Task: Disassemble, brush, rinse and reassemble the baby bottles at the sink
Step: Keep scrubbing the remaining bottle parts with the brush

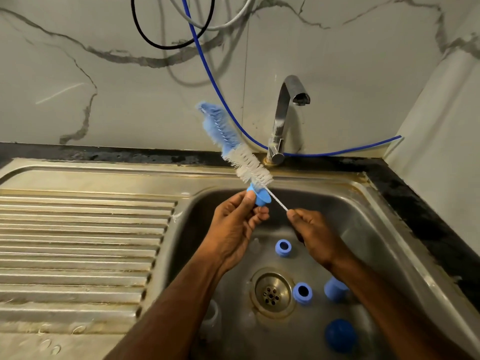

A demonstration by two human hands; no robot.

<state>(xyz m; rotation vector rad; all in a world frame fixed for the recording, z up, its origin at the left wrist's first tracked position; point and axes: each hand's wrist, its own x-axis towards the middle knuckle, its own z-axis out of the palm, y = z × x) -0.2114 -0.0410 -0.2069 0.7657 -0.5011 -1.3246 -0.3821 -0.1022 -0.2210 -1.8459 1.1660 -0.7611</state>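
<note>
One steel sink (pixel 376 219) with a ribbed drainboard (pixel 85 242); one tap (pixel 283 118) behind. One long bottle brush (pixel 233 144) held above the basin: right hand (pixel 311 232) pinches its wire stem; left hand (pixel 233 224) pinches one blue collar (pixel 259 198) threaded on the stem. In the basin: two blue rings (pixel 283 247), one blue cap (pixel 339 335), one blue piece (pixel 335 288) half hidden by the right arm.
</note>
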